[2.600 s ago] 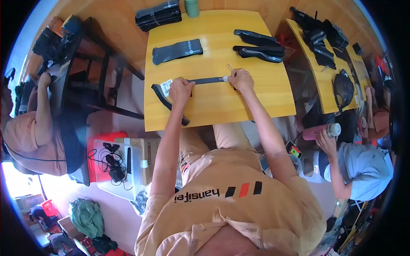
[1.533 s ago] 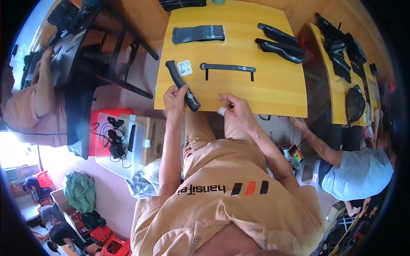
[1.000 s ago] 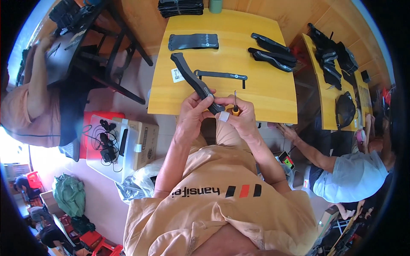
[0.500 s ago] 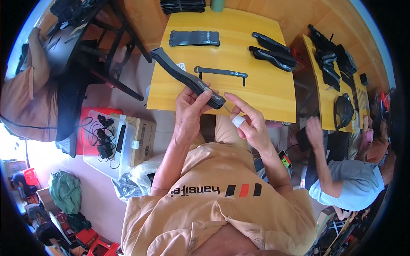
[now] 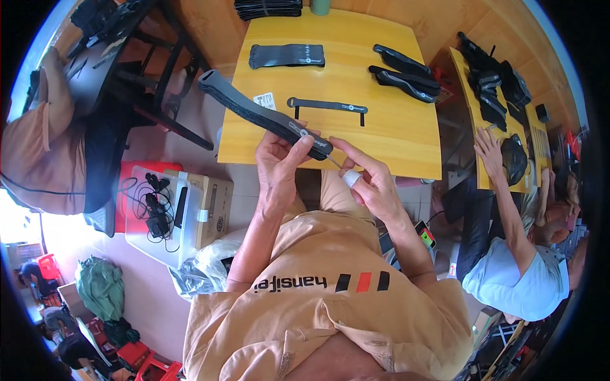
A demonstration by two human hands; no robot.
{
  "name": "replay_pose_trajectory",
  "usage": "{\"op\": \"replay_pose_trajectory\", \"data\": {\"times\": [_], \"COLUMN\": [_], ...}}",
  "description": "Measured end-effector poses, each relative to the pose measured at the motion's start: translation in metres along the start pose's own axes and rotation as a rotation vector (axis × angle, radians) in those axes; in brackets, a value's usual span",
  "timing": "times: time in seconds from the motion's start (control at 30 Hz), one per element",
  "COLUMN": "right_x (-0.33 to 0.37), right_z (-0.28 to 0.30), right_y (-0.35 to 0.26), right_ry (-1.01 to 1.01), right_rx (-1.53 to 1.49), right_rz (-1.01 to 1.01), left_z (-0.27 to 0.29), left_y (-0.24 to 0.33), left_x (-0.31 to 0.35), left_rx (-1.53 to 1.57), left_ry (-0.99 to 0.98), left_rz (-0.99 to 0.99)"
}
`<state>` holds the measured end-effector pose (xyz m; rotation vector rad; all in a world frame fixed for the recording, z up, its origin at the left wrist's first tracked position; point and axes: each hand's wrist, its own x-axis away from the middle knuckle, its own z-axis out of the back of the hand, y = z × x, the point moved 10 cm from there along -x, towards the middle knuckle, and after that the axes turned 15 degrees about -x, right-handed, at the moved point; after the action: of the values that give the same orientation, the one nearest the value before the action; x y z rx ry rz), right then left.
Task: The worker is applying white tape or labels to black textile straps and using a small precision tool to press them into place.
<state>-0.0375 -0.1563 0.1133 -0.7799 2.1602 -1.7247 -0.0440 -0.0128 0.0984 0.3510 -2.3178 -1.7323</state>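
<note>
head: a yellow table (image 5: pixel 394 140) near the wooden wall (image 5: pixel 375 11) bears dark straps (image 5: pixel 287 56).

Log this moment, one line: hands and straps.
left hand: grips black strap bundle | right hand: holds thin tool at bundle's near end | single strap: lies on yellow table

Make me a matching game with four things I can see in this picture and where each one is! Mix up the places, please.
Things:
1. strap bundle
2. white label
3. green container
4. dark cables

Places:
A. at the far edge of the yellow table
B. inside the clear bin
C. held by the left hand
D. on the tabletop, toward its left side

Right pairs: 1-C, 2-D, 3-A, 4-B
</note>
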Motion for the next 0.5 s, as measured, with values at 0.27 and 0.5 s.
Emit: {"op": "replay_pose_trajectory", "data": {"times": [0.27,0.5], "right_x": [-0.003,-0.003], "right_z": [0.003,0.003], "right_y": [0.002,0.012], "right_ry": [0.008,0.051], "right_rx": [-0.019,-0.212], "right_rz": [-0.032,-0.086], "left_z": [-0.002,-0.002], "left_y": [0.013,0.02], "left_x": [0.003,0.007], "left_rx": [-0.097,-0.171], "left_ry": [0.022,0.092], "left_rz": [-0.108,-0.205]}}
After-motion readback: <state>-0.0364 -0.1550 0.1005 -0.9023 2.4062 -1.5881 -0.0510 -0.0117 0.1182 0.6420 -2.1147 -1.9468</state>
